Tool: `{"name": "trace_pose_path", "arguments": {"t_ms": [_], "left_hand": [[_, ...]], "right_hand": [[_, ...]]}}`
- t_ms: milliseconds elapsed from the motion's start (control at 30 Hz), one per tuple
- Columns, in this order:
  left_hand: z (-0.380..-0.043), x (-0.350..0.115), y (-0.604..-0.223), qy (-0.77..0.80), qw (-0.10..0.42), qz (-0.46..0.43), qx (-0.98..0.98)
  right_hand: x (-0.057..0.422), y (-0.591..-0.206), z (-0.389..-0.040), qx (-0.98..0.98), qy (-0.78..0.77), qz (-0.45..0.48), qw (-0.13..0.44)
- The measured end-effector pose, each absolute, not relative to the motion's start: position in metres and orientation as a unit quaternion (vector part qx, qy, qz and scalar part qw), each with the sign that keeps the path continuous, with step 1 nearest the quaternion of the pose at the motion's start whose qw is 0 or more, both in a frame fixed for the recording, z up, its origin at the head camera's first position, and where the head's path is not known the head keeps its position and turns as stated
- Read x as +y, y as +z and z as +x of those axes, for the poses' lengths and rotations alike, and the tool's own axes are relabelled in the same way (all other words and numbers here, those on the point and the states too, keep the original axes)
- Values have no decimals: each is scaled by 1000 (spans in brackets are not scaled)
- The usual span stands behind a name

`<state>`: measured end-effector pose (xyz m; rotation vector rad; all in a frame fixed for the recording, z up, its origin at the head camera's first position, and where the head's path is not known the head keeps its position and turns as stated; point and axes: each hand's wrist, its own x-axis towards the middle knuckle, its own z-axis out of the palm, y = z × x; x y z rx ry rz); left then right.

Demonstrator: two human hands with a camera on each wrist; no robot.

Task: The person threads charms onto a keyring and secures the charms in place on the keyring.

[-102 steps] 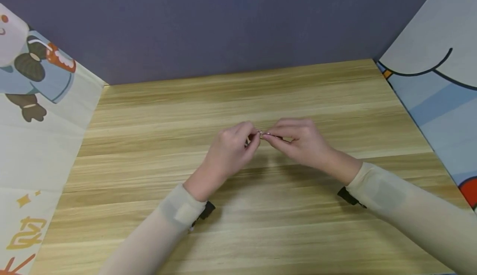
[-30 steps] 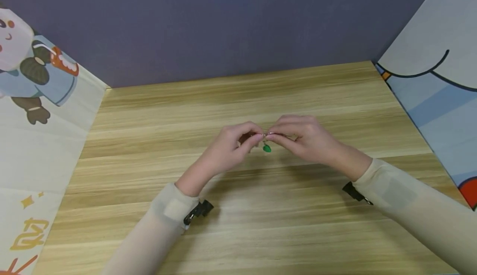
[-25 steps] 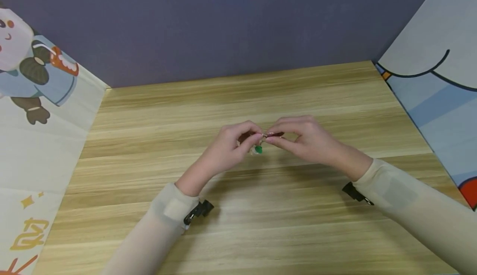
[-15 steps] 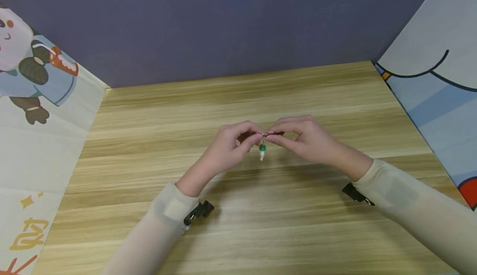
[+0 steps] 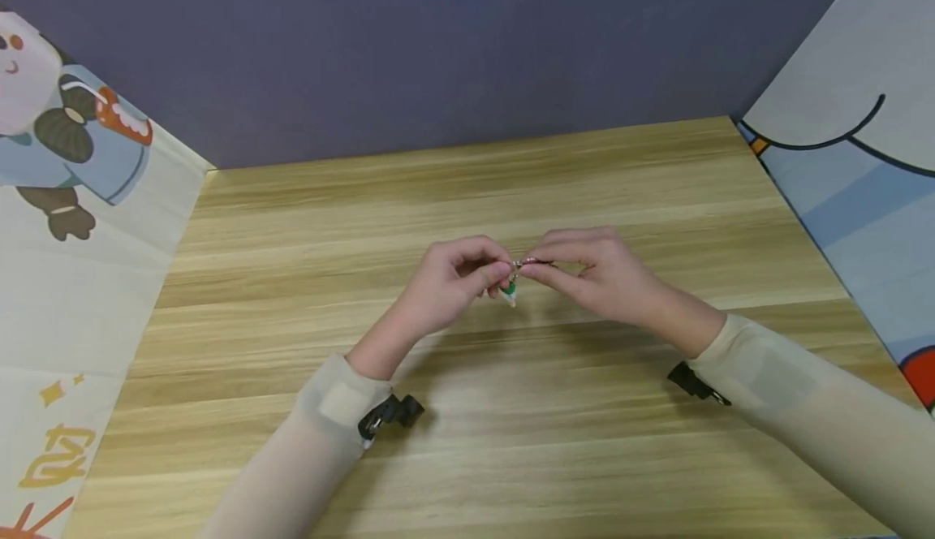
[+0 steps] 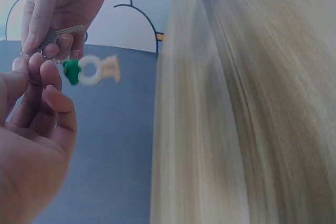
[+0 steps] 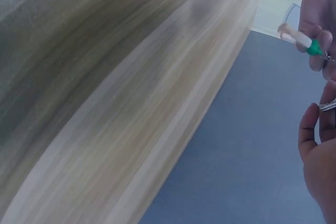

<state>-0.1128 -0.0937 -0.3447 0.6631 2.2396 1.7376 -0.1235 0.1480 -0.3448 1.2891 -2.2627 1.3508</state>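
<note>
Above the middle of the table, my two hands meet fingertip to fingertip over a small key ring [image 6: 40, 53]. The left hand [image 5: 447, 283] pinches the ring between thumb and fingers, mostly covering it. In my right hand [image 5: 602, 271], thumb and fingers hold silvery keys [image 6: 69, 30], which also show at the edge of the right wrist view. A small charm [image 6: 90, 71], green at the top, white in the middle and pale tan at the end, dangles from the ring on a short chain. In the head view the charm hangs just below the fingertips, partly behind the left fingers.
The wood-grain table [image 5: 467, 441] lies beneath both hands. A dark blue-grey panel [image 5: 467, 52] rises at its back edge, with cartoon-printed panels [image 5: 109, 279] on the left and right. Small black devices [image 5: 390, 416] are strapped at both wrists.
The charm, out of sight at first, came into view below the fingertips and has swung about, now slightly left. The left fingers have shifted on the ring. Both hands stay nearly in place.
</note>
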Motion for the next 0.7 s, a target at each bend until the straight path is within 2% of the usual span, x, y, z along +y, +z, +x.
{"name": "trace_pose_path", "arguments": {"t_ms": [700], "left_hand": [[-113,-98,-349,644,133,220,721]], "right_hand": [[143,-346,-125,-739,454,482,121]]}}
